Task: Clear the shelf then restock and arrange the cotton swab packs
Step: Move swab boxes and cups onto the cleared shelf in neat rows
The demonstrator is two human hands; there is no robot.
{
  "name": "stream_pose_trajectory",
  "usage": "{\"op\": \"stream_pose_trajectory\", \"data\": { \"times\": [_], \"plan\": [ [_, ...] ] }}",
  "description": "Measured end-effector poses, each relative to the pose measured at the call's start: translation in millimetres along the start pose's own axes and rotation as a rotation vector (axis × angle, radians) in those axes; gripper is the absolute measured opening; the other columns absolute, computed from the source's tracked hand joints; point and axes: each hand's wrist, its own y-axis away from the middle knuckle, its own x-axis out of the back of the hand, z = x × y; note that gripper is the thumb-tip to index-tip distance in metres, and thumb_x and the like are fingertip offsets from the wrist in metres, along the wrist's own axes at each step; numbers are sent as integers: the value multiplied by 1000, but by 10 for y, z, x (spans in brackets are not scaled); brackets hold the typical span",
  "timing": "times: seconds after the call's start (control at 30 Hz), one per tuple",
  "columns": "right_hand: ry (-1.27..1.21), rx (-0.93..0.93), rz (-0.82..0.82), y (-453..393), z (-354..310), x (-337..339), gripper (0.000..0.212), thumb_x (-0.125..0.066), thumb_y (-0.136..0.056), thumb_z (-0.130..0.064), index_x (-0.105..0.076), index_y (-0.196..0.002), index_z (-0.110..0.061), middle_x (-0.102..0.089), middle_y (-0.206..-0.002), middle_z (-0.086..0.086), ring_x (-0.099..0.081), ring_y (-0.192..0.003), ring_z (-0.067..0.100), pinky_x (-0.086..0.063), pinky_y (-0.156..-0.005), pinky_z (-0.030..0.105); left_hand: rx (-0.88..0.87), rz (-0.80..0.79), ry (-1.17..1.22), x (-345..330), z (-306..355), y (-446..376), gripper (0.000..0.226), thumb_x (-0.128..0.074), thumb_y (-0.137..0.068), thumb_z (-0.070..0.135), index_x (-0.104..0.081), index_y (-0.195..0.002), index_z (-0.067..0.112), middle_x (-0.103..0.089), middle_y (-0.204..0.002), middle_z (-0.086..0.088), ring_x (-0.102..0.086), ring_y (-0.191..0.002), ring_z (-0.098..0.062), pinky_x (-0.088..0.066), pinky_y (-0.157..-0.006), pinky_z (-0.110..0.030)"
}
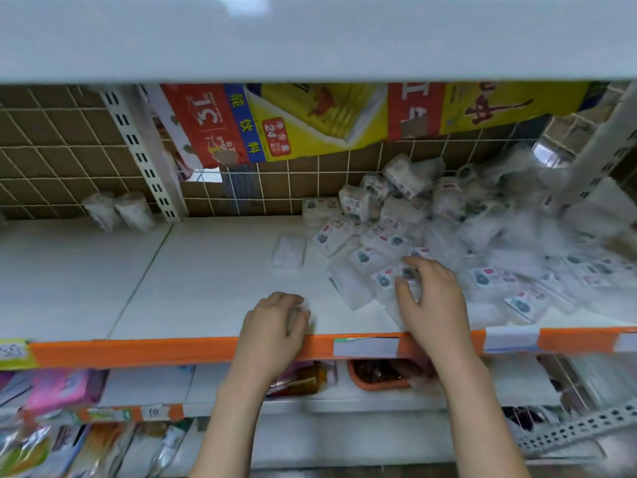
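Observation:
A jumbled heap of cotton swab packs [448,222] fills the right half of the white shelf [213,281], blurred toward the far right. One pack [289,251] lies flat by itself, left of the heap. My right hand [434,305] reaches over the orange front strip, its thumb and fingers curled round a labelled pack [387,279] at the heap's near edge. My left hand [275,326] rests on the shelf just behind the strip. Its fingers curl over what looks like a small pale pack, mostly hidden.
Two pale wrapped bundles [117,210] stand at the back left by a slotted upright [148,157]. Printed cardboard [310,122] hangs behind the wire grid. The upper shelf [310,36] overhangs closely. Below the orange price strip [138,351] is a lower shelf with an orange tray [375,382].

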Motion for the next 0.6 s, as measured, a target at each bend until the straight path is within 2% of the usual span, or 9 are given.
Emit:
{"op": "stream_pose_trajectory", "data": {
  "times": [0.2, 0.33, 0.4, 0.6],
  "plan": [
    [-39, 6, -39, 55, -13, -42, 32, -64, -84, -9, -61, -115, -5, -63, -112, 12, -54, -106, 29, -29, -85, 17, 13, 58, 8, 79, -44, -1, 48, -42, -81, 37, -65, -112, 10, -64, -113, -6, -58, -104, -28, -46, -89, -38],
    [-49, 23, -88, 28, 3, -17, 36, -61, -87, -13, -56, -123, -7, -60, -120, 9, -51, -113, 24, -26, -86, 13, 22, 91, 14, 123, -55, -71, 42, -47, -86, 36, -65, -113, 10, -64, -113, -7, -58, -104, -29, -46, -88, -38],
    [-46, 22, -79, 3, 41, 16, 38, -60, -88, -15, -54, -126, -8, -58, -121, 8, -50, -114, 23, -25, -86, 11, 3, 94, 19, 111, -14, -93, 47, -44, -83, 39, -65, -113, 11, -65, -114, -6, -58, -104, -28, -46, -88, -37],
    [-64, 56, -70, -78, 191, 132, 34, -55, -92, -21, -56, -124, -7, -59, -121, 10, -50, -116, 24, -24, -89, 11, -2, 119, 32, -39, 143, -148, 48, -44, -79, 40, -67, -110, 10, -66, -110, -6, -60, -100, -28, -47, -84, -36]
  ]
}}
